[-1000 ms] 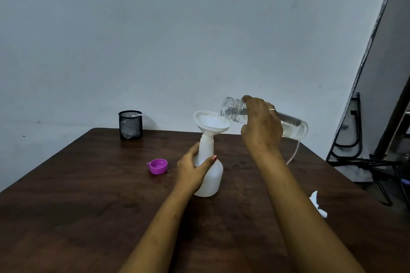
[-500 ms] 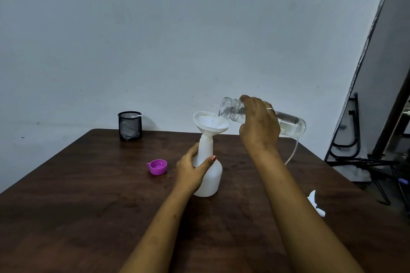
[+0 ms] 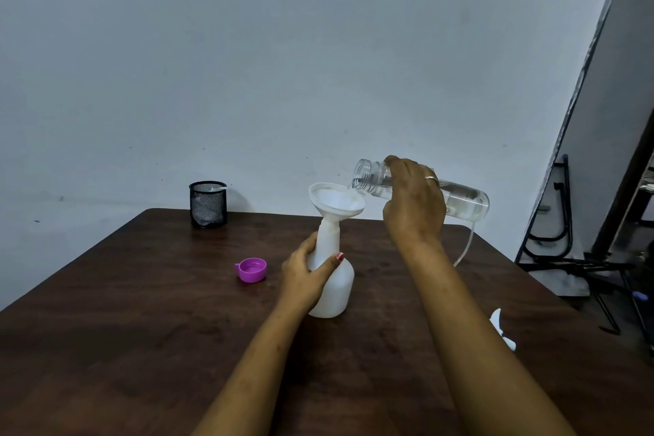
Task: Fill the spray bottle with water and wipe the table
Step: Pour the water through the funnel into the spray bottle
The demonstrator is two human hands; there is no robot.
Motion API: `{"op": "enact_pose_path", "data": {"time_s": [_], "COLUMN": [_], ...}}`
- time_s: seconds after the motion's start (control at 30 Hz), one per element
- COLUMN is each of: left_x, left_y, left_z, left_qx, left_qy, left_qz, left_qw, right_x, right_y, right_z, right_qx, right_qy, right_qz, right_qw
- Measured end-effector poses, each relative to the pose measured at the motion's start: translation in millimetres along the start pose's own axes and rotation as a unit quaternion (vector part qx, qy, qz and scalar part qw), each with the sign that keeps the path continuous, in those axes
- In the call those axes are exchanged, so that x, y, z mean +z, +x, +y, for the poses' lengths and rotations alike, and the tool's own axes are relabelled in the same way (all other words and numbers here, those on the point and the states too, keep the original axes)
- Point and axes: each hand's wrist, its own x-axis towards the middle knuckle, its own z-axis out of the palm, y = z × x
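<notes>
A white spray bottle body (image 3: 336, 287) stands upright on the dark wooden table (image 3: 141, 311), with a white funnel (image 3: 336, 202) seated in its neck. My left hand (image 3: 304, 272) grips the bottle's neck and shoulder. My right hand (image 3: 412, 205) holds a clear water bottle (image 3: 463, 200) tipped almost level, its open mouth over the funnel's right rim, water trickling in. The white spray head (image 3: 502, 329) lies on the table at the right, its thin tube (image 3: 465, 248) curving up behind my right forearm.
A purple cap (image 3: 252, 270) lies open side up left of the spray bottle. A black mesh cup (image 3: 208, 204) with something white inside stands at the table's far left corner by the wall. Black metal frames (image 3: 566, 251) stand on the floor beyond the right edge.
The clear bottle stays tipped over the funnel and keeps pouring. Both hands hold their places; only the view has shifted slightly.
</notes>
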Motion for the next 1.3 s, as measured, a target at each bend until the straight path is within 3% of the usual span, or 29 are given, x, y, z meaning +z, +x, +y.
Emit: {"op": "enact_pose_path", "data": {"time_s": [1.3], "left_x": [-1.8], "left_y": [-3.5], "left_z": [3.4], "left_qx": [-0.002], "left_qy": [-0.008], "left_qz": [-0.002], "left_qw": [1.0], "right_x": [0.1], "right_y": [5.0], "right_z": [-4.7], "right_qx": [-0.029], "right_qy": [0.007], "right_qz": [0.055], "right_qw": [0.998]}}
